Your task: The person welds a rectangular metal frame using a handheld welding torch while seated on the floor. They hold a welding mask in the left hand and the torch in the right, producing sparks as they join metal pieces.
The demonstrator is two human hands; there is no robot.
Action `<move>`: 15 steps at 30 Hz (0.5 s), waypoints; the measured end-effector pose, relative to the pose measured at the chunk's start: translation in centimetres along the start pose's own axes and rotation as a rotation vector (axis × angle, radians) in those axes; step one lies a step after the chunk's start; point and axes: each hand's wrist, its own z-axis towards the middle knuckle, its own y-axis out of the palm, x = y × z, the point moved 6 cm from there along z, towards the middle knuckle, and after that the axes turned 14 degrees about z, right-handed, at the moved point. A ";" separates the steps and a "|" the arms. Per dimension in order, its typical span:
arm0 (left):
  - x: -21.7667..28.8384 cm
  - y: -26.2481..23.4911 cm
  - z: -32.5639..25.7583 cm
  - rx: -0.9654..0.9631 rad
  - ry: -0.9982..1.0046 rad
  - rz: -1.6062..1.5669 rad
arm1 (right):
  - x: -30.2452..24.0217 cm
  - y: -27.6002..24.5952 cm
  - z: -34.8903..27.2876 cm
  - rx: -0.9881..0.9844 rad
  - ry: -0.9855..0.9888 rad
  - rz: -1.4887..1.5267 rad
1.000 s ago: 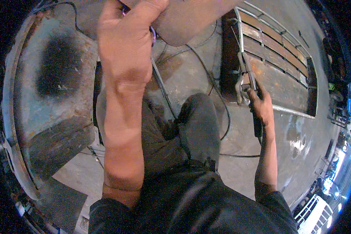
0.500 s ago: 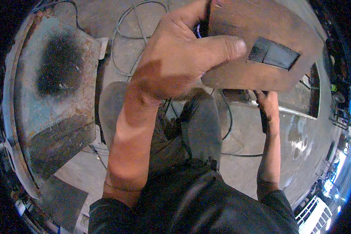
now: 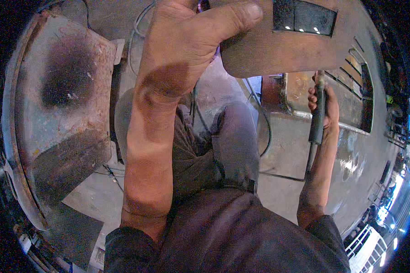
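My left hand [image 3: 191,41] is closed on a brown welding hand shield [image 3: 259,59], its thumb lying along the face. A dark rectangular window [image 3: 304,17] is set in the shield, which fills the upper middle and reaches the top edge. Beyond and below it, my right hand [image 3: 331,104] wraps around the dark handle of an electrode holder [image 3: 319,116]. A cable runs down from that handle beside my forearm. The holder's upper end meets the shield's lower edge in view, so its tip is hidden. A metal frame [image 3: 300,102] lies beside my right hand.
At left stands a rusty, pale blue metal panel [image 3: 77,118] with a dark scorched patch. Cable loops [image 3: 134,41] lie on the floor, and another cable [image 3: 269,141] curves by my right knee. A dark flat sheet [image 3: 75,234] sits lower left, a white rack [image 3: 369,248] lower right.
The shield and my left hand have moved up and left. My right hand has shifted right and up, showing more of the electrode holder. A bluish-purple glow now falls on my trousers and shirt.
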 end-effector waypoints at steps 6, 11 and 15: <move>1.6 0.4 -0.5 0.296 0.067 0.110 | 1.3 3.1 -4.2 0.087 -0.185 -0.789; 2.2 -0.7 -0.2 0.445 0.235 0.015 | 2.3 4.6 -5.3 0.087 -0.274 -0.922; 2.3 -2.6 -0.6 0.367 0.218 -0.027 | 1.8 3.5 -4.6 0.144 -0.169 -1.017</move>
